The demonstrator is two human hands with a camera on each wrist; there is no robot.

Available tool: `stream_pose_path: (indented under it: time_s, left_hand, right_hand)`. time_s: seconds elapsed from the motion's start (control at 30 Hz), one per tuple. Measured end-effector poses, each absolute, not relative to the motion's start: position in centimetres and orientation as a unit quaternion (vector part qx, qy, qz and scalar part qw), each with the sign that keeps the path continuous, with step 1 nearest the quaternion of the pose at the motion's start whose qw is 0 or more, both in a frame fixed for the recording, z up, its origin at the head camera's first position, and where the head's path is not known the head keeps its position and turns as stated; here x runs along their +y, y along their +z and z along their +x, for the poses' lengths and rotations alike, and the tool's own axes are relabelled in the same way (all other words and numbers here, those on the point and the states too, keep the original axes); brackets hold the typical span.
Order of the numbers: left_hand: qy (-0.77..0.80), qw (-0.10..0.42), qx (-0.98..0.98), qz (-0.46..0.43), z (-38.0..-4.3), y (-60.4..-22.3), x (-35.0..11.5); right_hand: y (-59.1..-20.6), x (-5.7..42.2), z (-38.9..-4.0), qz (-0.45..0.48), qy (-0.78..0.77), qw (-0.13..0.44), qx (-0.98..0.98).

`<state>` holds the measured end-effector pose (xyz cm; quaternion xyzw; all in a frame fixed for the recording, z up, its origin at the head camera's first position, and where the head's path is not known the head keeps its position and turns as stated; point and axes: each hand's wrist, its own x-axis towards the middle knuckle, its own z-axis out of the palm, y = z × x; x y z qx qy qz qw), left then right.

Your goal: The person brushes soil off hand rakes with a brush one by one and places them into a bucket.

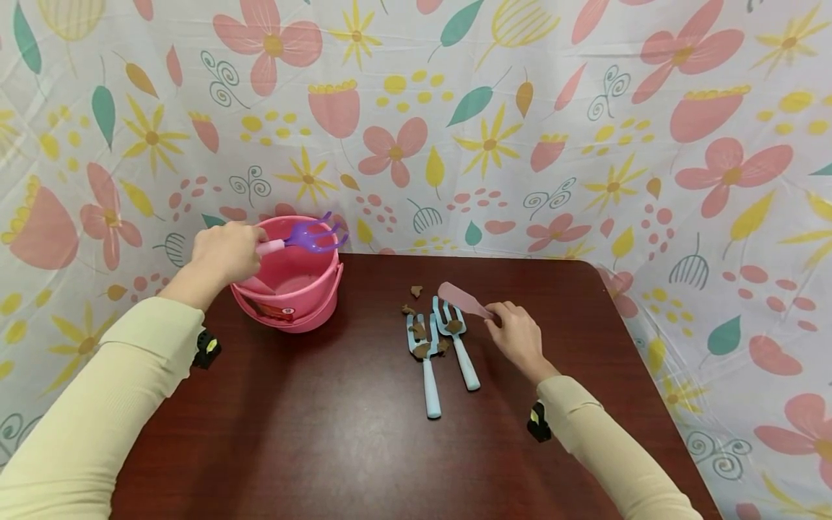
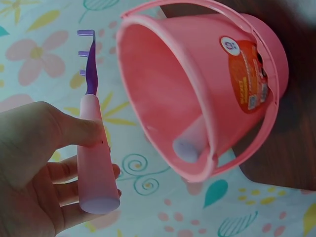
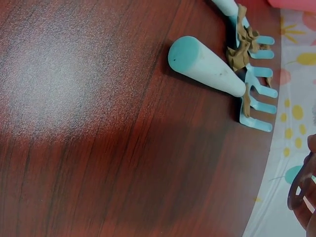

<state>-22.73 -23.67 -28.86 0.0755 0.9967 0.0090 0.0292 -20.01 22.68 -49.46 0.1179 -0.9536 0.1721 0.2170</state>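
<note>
My left hand (image 1: 227, 251) grips the pink handle of a small purple garden fork (image 1: 312, 237), holding it over the mouth of a pink bucket (image 1: 286, 307). Inside the bucket lies another pink handle (image 2: 190, 142); its other end is hidden. At right, my right hand (image 1: 520, 336) pinches a flat pink spatula (image 1: 463, 297) by its end, its blade near two light-blue garden forks. The nearer blue fork (image 1: 431, 393) and the farther blue fork (image 1: 466, 365) lie on the table with brown crumpled scraps (image 1: 421, 351) on their tines.
A few loose brown scraps (image 1: 416, 291) lie behind the forks on the dark wooden table (image 1: 312, 433). A flower-patterned cloth (image 1: 416, 108) hangs behind the table and along its sides. The bucket's handle (image 2: 252, 148) hangs down against its side.
</note>
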Motion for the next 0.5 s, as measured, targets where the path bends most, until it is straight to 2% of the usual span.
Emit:
stream_pose_path:
  time_s: [0.5]
  left_hand:
    - [-0.048, 0.062, 0.995, 0.067, -23.69, -29.08, -24.59]
  right_hand:
    - [-49.89, 22.58, -20.23, 0.122, 0.174, 0.222, -0.952]
